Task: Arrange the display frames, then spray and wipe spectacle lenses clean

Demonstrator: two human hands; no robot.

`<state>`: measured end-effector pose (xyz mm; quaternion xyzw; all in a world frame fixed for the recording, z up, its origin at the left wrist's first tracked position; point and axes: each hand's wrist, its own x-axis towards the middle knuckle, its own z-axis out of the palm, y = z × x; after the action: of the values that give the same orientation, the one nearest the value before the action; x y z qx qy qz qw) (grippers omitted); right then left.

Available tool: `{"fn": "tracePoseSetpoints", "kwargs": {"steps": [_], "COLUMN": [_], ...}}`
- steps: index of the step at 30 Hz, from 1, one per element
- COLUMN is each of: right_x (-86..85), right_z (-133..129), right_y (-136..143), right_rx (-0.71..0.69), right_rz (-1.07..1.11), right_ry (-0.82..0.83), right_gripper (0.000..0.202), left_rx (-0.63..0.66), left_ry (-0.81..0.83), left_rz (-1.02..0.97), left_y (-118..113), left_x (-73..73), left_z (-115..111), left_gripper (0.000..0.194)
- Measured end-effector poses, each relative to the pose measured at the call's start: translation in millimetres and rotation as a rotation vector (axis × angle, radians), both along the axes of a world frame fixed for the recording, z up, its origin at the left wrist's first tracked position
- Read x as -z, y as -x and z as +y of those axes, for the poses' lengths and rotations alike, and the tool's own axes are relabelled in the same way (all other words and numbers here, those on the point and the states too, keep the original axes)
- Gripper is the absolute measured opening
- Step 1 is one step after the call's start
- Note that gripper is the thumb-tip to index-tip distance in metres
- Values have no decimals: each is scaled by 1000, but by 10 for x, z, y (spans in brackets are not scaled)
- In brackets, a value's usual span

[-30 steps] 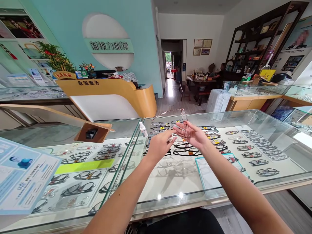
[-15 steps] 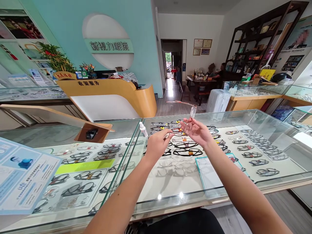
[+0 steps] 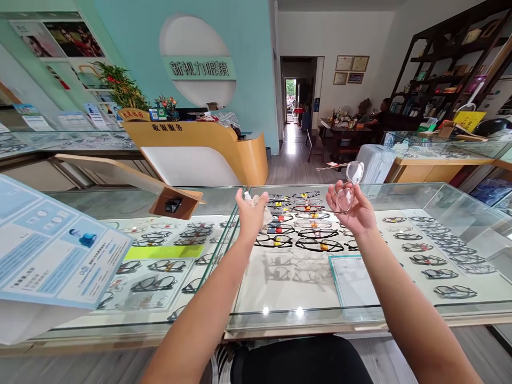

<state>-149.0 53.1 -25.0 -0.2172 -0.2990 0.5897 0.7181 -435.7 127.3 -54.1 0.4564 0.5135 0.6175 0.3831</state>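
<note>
Raised over the glass display case, my right hand (image 3: 356,213) holds a pair of clear-rimmed glasses (image 3: 354,173), one lens above the fingers and the other in front of the palm. My left hand (image 3: 252,213) is at the small white spray bottle (image 3: 247,197), thumb and forefinger apart on either side of it. A crumpled pale cloth (image 3: 267,216) hangs from the same hand, held by its lower fingers. Whether the left hand grips the bottle too is hard to tell.
Rows of glasses (image 3: 320,244) lie inside the glass case (image 3: 280,317). A wooden stand (image 3: 176,204) and a blue leaflet (image 3: 60,240) are at the left. Farther back are a counter (image 3: 252,154), a wrapped suitcase (image 3: 374,162) and a seated person (image 3: 384,113).
My left hand has moved away from the glasses to the spray bottle, its thumb and forefinger now spread. My right hand has shifted right with the glasses. The camera view has turned left.
</note>
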Motion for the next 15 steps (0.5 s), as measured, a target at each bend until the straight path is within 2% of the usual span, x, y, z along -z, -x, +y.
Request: {"fn": "tracePoseSetpoints", "kwargs": {"steps": [2, 5, 11, 15], "right_x": [-7, 8, 99, 129], "right_z": [-8, 0, 54, 76], "right_y": [-1, 3, -10, -17], "right_rx": [11, -10, -86, -147], "right_rz": [-27, -41, -4, 38], "right_ry": [-3, -6, -36, -71], "right_gripper": [18, 19, 21, 27], "left_rx": [43, 138, 228, 217], "left_ry": [154, 337, 464, 480], "left_rz": [-192, -359, -391, -385], "left_y": [116, 266, 355, 341], "left_x": [-6, 1, 60, 104], "left_z": [141, 290, 392, 424], "left_gripper": [100, 87, 41, 30]}}
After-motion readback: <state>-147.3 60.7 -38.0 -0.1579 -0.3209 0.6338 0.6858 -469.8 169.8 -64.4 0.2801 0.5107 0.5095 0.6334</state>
